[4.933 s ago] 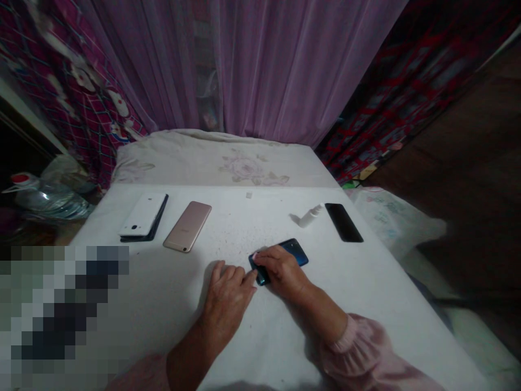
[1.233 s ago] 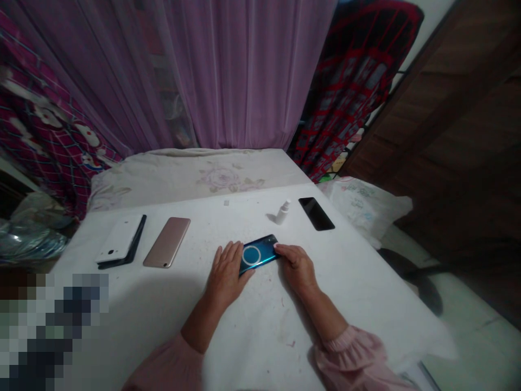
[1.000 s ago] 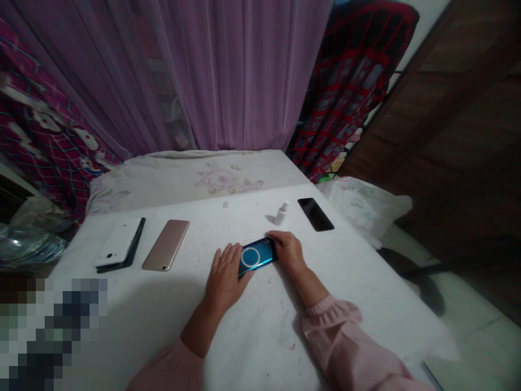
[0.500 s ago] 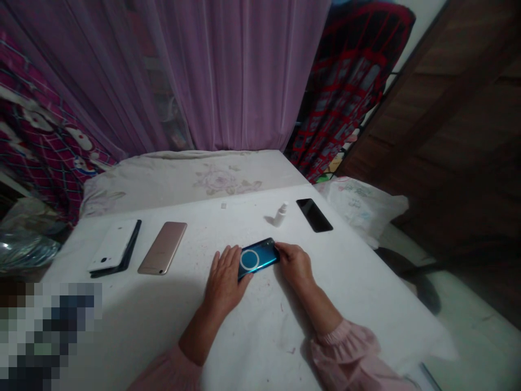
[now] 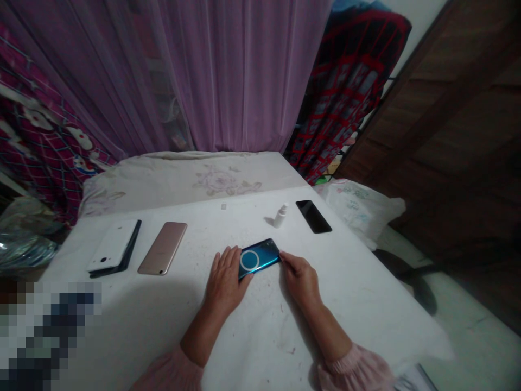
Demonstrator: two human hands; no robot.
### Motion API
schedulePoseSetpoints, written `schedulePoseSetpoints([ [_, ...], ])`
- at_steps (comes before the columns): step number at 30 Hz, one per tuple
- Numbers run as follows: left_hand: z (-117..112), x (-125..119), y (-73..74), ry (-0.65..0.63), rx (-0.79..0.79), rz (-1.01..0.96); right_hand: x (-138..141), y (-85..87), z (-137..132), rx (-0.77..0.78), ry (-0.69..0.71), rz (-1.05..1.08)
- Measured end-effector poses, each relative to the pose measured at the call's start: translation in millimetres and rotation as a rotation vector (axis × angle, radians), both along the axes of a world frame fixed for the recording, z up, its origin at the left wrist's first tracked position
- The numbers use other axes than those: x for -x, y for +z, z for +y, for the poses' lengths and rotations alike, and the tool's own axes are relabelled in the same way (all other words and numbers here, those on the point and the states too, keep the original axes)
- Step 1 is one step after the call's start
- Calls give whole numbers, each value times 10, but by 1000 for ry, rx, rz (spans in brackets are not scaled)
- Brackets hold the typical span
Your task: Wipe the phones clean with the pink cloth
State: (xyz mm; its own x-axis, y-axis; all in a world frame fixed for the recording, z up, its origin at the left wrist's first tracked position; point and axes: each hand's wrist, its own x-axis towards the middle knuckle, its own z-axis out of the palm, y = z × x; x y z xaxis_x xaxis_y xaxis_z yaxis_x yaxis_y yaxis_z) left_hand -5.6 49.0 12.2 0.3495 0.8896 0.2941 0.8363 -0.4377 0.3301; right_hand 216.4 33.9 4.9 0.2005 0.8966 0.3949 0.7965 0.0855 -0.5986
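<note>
A glossy blue smartphone (image 5: 264, 256) with a white ring on its back lies back side up on the white cloth. My left hand (image 5: 224, 279) holds its left end, fingers over the far side and thumb along the near edge. My right hand (image 5: 302, 279) is closed at the right end, fingertips pinched together by the phone's edge. Whether something small is between those fingers cannot be made out. Beyond the phone stands a small white spray bottle (image 5: 280, 216).
To the left lie a rose-gold phone (image 5: 163, 248) and a white phone (image 5: 115, 245) on top of a dark one (image 5: 129, 259). A black phone (image 5: 313, 216) rests near the right edge. A tiny grey square (image 5: 223, 207) sits farther back. A plastic bag (image 5: 362, 209) is beside the table.
My right hand has shifted slightly right and toward me, from the phone's far right corner down along its right end. My left hand and the phone stay put.
</note>
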Motion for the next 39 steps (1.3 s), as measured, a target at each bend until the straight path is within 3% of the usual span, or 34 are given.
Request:
schedulePoseSetpoints([
  [4, 3, 6, 10, -11, 26, 18, -19, -21, -16, 16, -3, 9],
  [12, 13, 17, -15, -21, 16, 7, 5, 113, 567, 82, 132, -29],
  [16, 12, 17, -20, -27, 19, 11, 75, 180, 674, 33, 269, -158],
  [23, 6, 9, -29, -17, 22, 15, 298, 287, 667, 13, 502, -289],
  [25, 3, 8, -31, -14, 20, 15, 269, 298, 672, 21, 496, -299],
  [32, 1, 3, -33, -9, 4, 15, 53, 242, 699, 39, 282, -284],
  [39, 5, 0, -8, -13, 0, 18, 230, 140, 356, -192, 506, -104],
])
